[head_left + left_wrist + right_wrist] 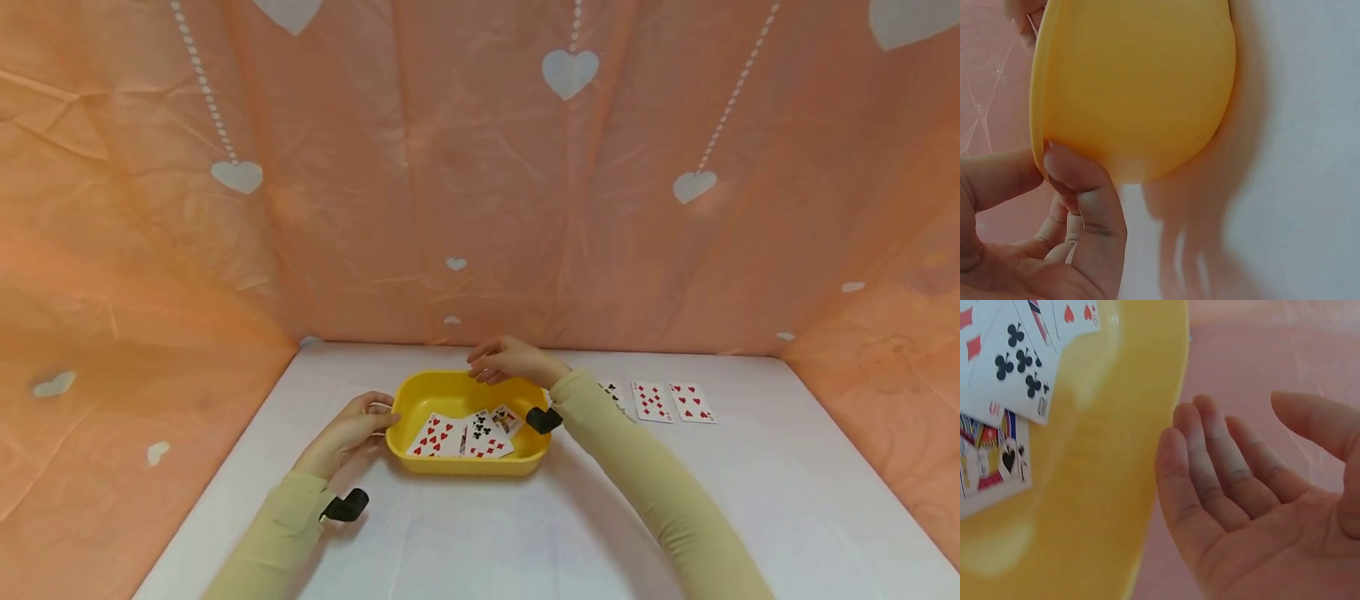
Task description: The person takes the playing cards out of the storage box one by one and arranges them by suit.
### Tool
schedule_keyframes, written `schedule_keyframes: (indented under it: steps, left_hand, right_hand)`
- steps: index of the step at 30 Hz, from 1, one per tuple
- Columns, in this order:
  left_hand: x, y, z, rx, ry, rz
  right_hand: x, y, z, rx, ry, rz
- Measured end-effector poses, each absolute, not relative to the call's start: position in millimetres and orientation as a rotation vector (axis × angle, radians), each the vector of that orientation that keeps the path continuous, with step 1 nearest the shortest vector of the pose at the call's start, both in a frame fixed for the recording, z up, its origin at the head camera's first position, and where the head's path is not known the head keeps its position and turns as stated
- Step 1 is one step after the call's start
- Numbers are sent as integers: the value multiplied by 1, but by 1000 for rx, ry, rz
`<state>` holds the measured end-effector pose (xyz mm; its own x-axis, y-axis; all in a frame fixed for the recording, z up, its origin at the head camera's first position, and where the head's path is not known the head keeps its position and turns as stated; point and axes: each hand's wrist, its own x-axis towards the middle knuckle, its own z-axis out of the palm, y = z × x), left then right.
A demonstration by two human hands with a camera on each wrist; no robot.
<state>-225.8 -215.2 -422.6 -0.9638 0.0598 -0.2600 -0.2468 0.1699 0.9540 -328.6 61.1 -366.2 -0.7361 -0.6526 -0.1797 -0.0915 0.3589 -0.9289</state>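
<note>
A yellow plastic basin stands on the white table with several playing cards lying loose inside, among them hearts, clubs, diamonds and a spade face card. At the basin's left end my left hand pinches the rim, its thumb lying against the wall in the left wrist view. My right hand hovers at the far rim, palm visible in the right wrist view, fingers slightly bent and nothing held. The right forearm partly covers the basin's right end.
To the right of the basin lie three face-up cards in a row: a clubs card partly behind the sleeve, a diamonds card and a hearts card. An orange cloth with white hearts surrounds the table at the back and sides.
</note>
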Motion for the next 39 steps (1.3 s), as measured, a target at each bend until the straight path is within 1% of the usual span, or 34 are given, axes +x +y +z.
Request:
schedule_keyframes:
  steps: [4,14,22,29,39]
  left_hand:
    - [-224,-217,-421,-137,2190,1888]
    - [-228,-213,-423,-221,2224,1851]
    - [-229,-213,-427,-217,2209,1881]
    - [-229,-214,-427,-201,2203,1885]
    - [-230,-215,-428,-211,2219,1878]
  right_hand:
    - [-327,53,-376,-644,2076,-1340]
    - [-323,30,-398,-632,2046,-1263]
    - [-325,21,-407,-620,2053,-1094]
    - [-322,18,-412,-522,2039,-1109]
    - [-323,8,-413,-724,2065,-938]
